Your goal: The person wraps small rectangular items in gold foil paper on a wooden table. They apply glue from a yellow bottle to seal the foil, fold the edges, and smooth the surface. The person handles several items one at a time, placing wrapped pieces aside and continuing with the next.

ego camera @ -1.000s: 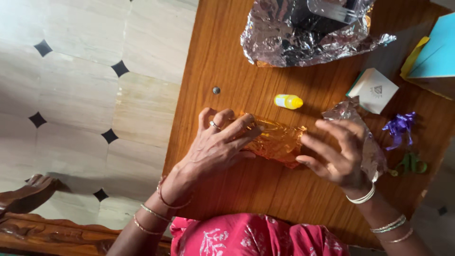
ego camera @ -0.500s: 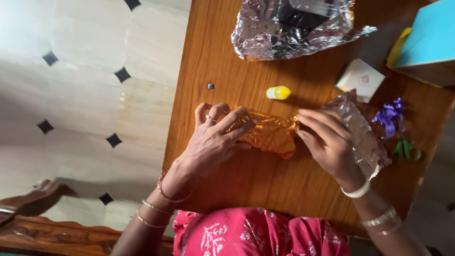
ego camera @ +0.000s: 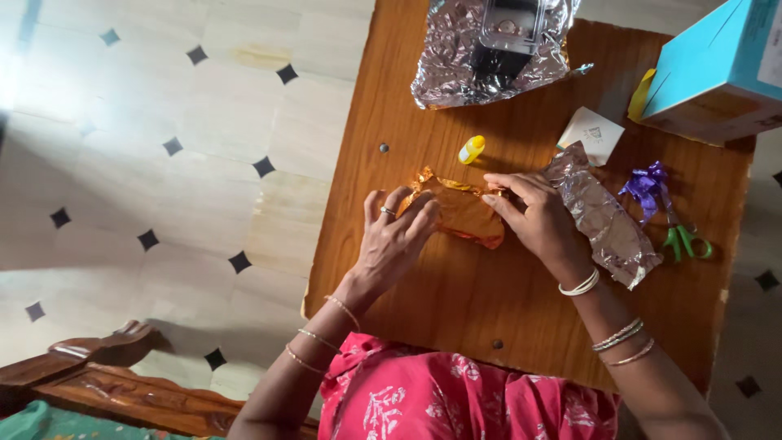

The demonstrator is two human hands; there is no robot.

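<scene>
Foil-like orange wrap (ego camera: 461,213) lies on the desk (ego camera: 456,301), pinned between both your grips: your left hand (ego camera: 397,236) presses flat, fingers spread, on its near-left end, your right hand (ego camera: 535,218) pinches the far-right edge. It looks light, thin and crinkly, likely to tear or slip, so take it by the folded edges. Just beyond your right grip sits a yellow bottle (ego camera: 471,149).

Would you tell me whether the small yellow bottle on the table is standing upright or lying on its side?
Lying on its side: the yellow bottle rests lengthwise on the wooden table, beyond the orange foil parcel under both hands.
</scene>
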